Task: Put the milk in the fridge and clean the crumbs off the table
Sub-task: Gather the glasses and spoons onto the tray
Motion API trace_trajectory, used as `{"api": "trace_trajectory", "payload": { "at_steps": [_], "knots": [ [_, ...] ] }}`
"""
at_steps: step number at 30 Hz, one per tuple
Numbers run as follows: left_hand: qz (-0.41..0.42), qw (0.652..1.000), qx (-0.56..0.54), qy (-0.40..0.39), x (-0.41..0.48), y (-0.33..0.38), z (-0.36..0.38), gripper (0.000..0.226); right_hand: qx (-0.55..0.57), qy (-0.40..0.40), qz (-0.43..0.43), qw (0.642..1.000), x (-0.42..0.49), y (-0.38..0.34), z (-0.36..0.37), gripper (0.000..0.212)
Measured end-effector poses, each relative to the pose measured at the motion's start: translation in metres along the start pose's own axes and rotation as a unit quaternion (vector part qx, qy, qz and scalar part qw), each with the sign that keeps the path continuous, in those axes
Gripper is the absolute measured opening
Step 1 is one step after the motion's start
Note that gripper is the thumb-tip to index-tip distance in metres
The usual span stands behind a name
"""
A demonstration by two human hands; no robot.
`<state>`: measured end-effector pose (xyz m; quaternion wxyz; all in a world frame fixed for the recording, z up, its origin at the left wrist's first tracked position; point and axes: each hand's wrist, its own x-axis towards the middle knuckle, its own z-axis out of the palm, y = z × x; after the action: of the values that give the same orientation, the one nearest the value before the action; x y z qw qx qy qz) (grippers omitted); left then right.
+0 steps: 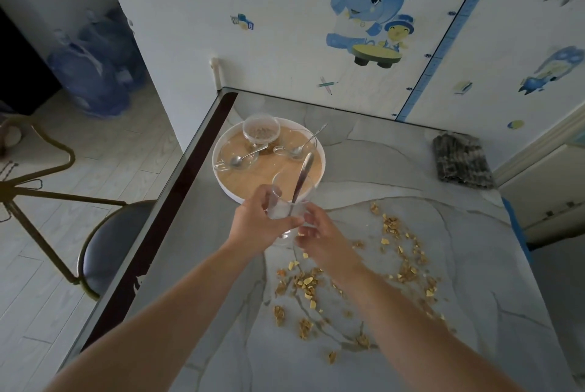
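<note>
The crumbs (305, 284) are golden-yellow, broken in small uneven pieces, and lie scattered on the grey marble-pattern counter (205, 312), in front and to the right of the hands. Some make little heaps, others lie alone.

The left hand (253, 224) grips a clear glass (286, 208) above the counter, and a metal spoon (302, 179) stands inside it. The right hand (319, 233) is just beside the low part of the glass with bent fingers; it is blurred, so I cannot tell if it holds the glass.

Behind the glass is a round white tray (221, 151) with glass cups and spoons. A dark cloth (460, 162) lies at the far right.
</note>
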<state>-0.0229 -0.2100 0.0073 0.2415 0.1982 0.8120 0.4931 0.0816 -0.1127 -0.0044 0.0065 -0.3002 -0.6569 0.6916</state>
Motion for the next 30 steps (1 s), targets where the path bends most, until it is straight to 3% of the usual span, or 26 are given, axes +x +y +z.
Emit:
{"api": "trace_trajectory", "payload": {
  "at_steps": [11,15,18,22,26,30],
  "knots": [
    [-0.020,0.998,-0.005,0.057,0.100,-0.001,0.008,0.056,-0.016,0.065,0.005,0.998,0.108,-0.031,-0.004,0.060],
    [-0.041,0.997,-0.008,0.064,0.130,-0.009,0.014,0.043,-0.038,0.074,0.020,0.996,0.143,-0.033,-0.011,0.058],
    [-0.060,0.996,-0.015,0.065,0.144,-0.020,0.022,0.062,-0.045,0.066,0.028,0.996,0.162,-0.028,-0.013,0.055],
    [-0.075,0.994,-0.010,0.076,0.157,-0.028,0.030,0.062,-0.048,0.067,0.029,0.996,0.175,-0.026,-0.019,0.055],
    [-0.071,0.994,0.005,0.079,0.166,-0.028,0.031,0.045,-0.046,0.059,0.014,0.997,0.183,-0.029,-0.021,0.057],
    [-0.071,0.994,0.023,0.085,0.172,-0.026,0.030,0.064,-0.060,0.049,0.011,0.997,0.194,-0.027,-0.022,0.060]
  ]
}}
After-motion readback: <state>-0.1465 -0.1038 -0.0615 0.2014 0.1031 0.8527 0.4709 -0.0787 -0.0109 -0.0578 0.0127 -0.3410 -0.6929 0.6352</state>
